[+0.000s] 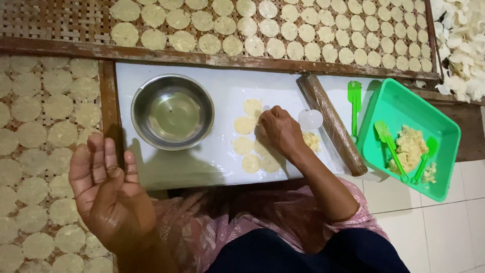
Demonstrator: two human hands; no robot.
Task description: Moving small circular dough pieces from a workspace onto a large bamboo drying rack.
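Head view, hands: two. The right hand [279, 130] presses curled fingers onto the small pale-yellow dough discs [244, 125] at the centre of the white work board [212, 162]; whether it grips one, I cannot tell. The left hand [108, 189], at 8 o'clock, is raised, palm up, fingers loosely spread, holding nothing.
Discs on board: about six visible, clustered beside and under the right hand.
Round steel bowl [172, 111]: one, at 10 o'clock, empty.
Brown wooden rolling pin [332, 123]: one, at 3 o'clock, beside a small clear round cutter [310, 119].
Green square plastic tub [407, 137]: one, holding a lump of yellow dough [408, 147] and two green plastic spatulas [389, 144]; a third lies outside.
Woven bamboo drying trays [55, 20]: two, covered with rows of discs.
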